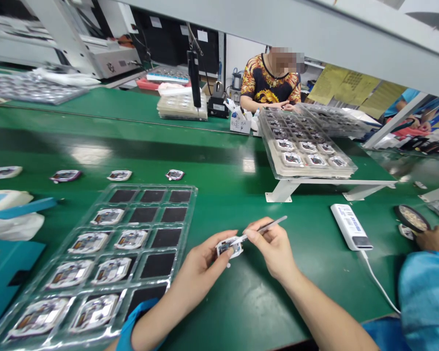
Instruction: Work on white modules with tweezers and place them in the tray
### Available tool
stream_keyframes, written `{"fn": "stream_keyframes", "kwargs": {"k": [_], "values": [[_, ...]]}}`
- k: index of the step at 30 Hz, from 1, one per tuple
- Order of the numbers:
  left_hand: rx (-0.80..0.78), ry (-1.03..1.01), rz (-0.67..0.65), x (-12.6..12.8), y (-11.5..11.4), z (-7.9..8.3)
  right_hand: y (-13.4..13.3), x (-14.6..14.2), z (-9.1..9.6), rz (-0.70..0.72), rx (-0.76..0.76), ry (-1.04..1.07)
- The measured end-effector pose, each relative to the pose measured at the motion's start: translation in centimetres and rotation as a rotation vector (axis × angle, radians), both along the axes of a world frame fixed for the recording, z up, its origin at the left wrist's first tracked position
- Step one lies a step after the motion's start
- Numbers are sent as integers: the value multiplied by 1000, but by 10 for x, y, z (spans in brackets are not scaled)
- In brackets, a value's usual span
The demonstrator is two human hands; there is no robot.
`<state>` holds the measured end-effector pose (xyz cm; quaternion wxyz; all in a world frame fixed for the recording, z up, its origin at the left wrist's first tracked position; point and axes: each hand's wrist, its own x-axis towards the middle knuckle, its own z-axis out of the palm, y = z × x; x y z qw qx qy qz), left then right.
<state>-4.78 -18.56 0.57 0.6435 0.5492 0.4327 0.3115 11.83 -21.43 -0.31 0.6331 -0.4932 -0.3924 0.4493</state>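
My left hand (205,261) is closed around a small white-rimmed electronic module (224,247), holding it by the edges above the green bench. My right hand (274,251) pinches a slim grey tool (279,220), flat and stick-like; whether it is tweezers or a pry stick I cannot tell. Its whitish tip touches or hovers just over the module's inner face. To the left of my hands lies a clear plastic tray (191,202). Several similar modules (111,269) sit in its left and middle columns, and other pockets show dark pads.
Several loose modules (119,175) lie in a row behind the tray. A stacked tray of modules (278,173) rests on a white stand (279,191). A white corded device (351,226) lies right. A co-worker's sleeve (424,292) is close by; another person (270,85) sits opposite. An electric screwdriver (193,78) hangs behind.
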Motion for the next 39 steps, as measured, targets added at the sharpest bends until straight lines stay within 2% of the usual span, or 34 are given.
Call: {"fn": "stream_keyframes", "kwargs": {"k": [10, 21, 30, 39], "values": [[73, 19, -49, -3, 0, -7, 0, 0, -2, -28, 6, -8], [86, 18, -41, -4, -1, -10, 0, -1, -1, -31, 21, -3], [47, -16, -10, -3, -1, -6, -3, -4, 0, -39, 35, -8], [55, -32, -27, -4, -2, -1, -3, -5, -1, -20, 138, 62]]}}
